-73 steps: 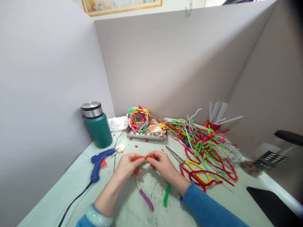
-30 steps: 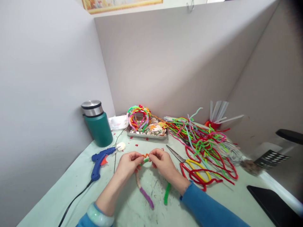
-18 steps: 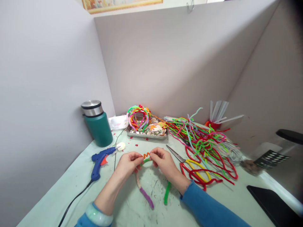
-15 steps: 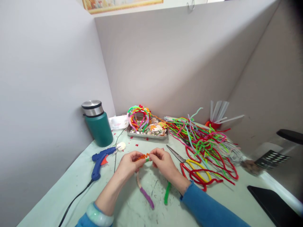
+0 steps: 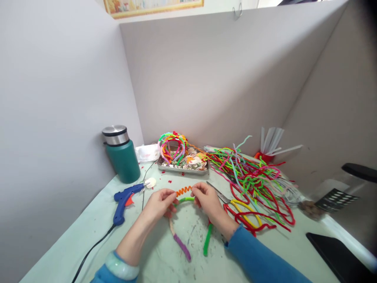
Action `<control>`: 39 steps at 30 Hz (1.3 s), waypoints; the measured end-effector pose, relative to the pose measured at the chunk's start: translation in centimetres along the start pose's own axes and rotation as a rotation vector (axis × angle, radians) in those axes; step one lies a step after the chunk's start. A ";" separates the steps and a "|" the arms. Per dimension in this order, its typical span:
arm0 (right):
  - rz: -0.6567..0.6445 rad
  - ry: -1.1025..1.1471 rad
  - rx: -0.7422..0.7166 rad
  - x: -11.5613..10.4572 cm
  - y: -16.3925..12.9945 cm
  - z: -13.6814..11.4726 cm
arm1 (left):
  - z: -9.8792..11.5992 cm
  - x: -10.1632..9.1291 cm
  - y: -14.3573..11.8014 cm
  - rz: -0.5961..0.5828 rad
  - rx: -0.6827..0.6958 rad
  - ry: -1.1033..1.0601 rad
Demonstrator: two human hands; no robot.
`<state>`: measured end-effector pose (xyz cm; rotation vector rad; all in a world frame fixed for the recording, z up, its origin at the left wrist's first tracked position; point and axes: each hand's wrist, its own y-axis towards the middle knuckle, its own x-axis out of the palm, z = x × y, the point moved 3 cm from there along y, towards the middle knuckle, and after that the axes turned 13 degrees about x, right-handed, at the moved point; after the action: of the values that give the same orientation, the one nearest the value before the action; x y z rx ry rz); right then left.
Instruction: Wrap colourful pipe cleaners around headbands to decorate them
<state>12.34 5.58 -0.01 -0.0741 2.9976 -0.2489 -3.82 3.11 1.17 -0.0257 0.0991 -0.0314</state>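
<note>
An orange zigzag pipe cleaner (image 5: 184,191) stretches between my two hands. My left hand (image 5: 161,202) pinches its left end between thumb and fingers. At the other end, my right hand (image 5: 205,199) pinches it the same way. Just beneath runs a curved pipe-cleaner hoop (image 5: 183,247), with green at the top, a beige and purple left end and a green right end. Parts of the hoop are hidden behind both hands. Scissors with yellow handles (image 5: 246,208) lie beside my right hand, among red pipe cleaners.
A blue glue gun (image 5: 125,202) with a cord lies left, its tip by a white disc (image 5: 150,182). Behind it stands a green bottle (image 5: 122,157). A metal tray (image 5: 182,170) holds shells and colourful hoops (image 5: 173,147). Pipe cleaners (image 5: 250,169) pile up at right.
My hands have moved apart, and the orange zigzag now shows longer between them. More of the green top of the hoop is visible below it.
</note>
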 end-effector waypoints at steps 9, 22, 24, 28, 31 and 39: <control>0.106 -0.962 -0.285 -2.7 0.0 -0.9 | -0.6 -0.8 0.5 0.095 0.062 0.036; 0.144 -0.823 -0.665 -1.0 -2.3 -2.9 | 1.3 -1.3 -0.1 0.112 0.142 -0.053; 0.169 -0.785 -0.699 -0.9 -2.7 -3.1 | 1.2 -0.8 -0.3 0.038 0.067 -0.132; 0.201 -0.666 -0.792 -0.8 -3.1 -3.2 | 2.0 -0.3 -0.8 -0.068 0.105 -0.214; 0.241 -0.495 -0.801 -1.2 -3.3 -3.5 | 3.2 -0.5 -1.3 -0.039 0.242 -0.228; 0.184 -0.473 -0.951 -1.2 -4.4 -5.0 | 4.4 -0.5 -1.8 0.027 0.373 -0.161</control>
<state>13.02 2.10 5.73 0.0471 2.3570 1.0494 -3.91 1.38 5.64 0.3454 -0.0687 -0.0201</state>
